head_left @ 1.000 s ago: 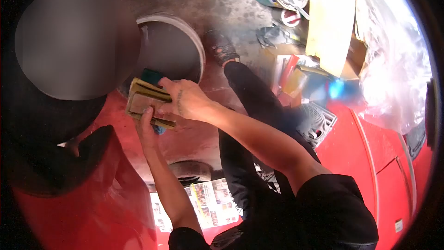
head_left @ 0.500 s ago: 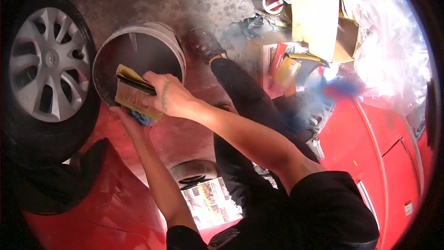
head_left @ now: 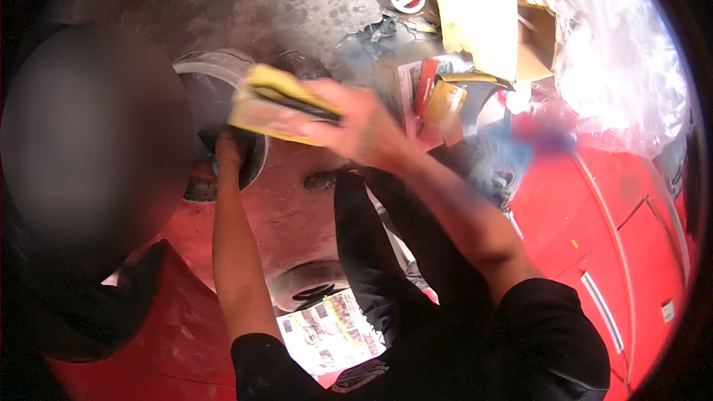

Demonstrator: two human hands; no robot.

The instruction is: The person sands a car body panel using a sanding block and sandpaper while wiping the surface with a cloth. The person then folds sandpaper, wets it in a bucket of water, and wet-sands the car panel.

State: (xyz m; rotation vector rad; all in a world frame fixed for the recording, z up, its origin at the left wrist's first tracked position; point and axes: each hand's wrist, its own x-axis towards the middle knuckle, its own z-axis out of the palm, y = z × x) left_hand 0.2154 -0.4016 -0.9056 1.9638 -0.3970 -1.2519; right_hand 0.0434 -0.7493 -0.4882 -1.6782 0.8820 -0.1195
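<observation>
Yellow-edged pads (head_left: pixel 269 114) are gripped by the right hand (head_left: pixel 358 120) near the bucket (head_left: pixel 215 68), into which the left hand (head_left: pixel 227 150) is lowered, its grasp impossible to tell

one head-worn view — above the person, facing forward and down — close.
</observation>
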